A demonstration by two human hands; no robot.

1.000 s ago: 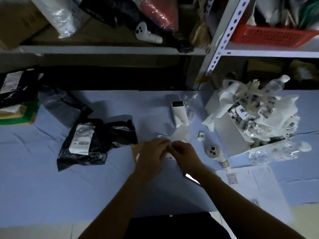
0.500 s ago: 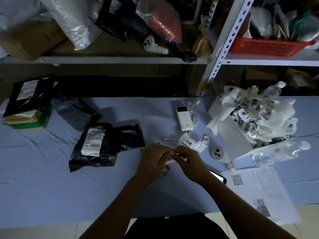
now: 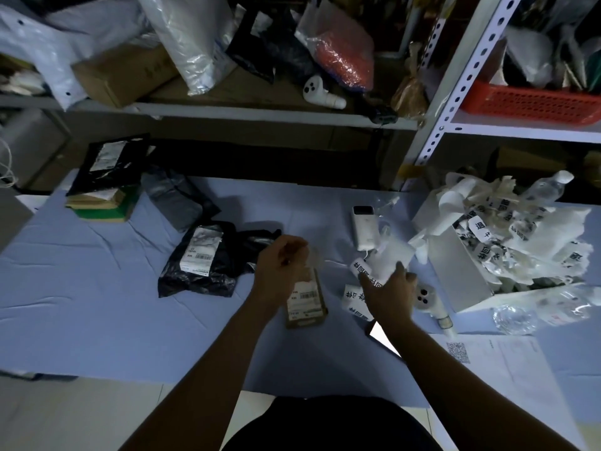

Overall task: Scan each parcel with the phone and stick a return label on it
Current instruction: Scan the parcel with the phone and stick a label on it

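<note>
Both hands have come apart since half a second ago, when they met at the centre of the bench over a label. The left hand now sits above the top end of the small brown parcel, fingers curled. A pale blur at its fingertips may be a peeled label, but that cannot be told for sure. The right hand has swung out to the right with fingers spread and holding nothing, and hovers over the strip of printed labels.

Judging by this, one label has probably just been freed from the strip. What seems left is to press it onto the brown parcel, which lies flat just in front of the person, its shipping label facing up. The phone lies screen lit beside the right forearm, partly hidden by it.

Room is uneven. Left of the brown parcel lies a black parcel (close, though not touching), and beyond that there is open cloth out to the bench's left and near edges. The right side is crowded: a power bank, a white handheld device just beside the right hand, and a white box heaped with label waste. A printed sheet lies near the front right edge, so a sweep of the right arm could catch it.
</note>
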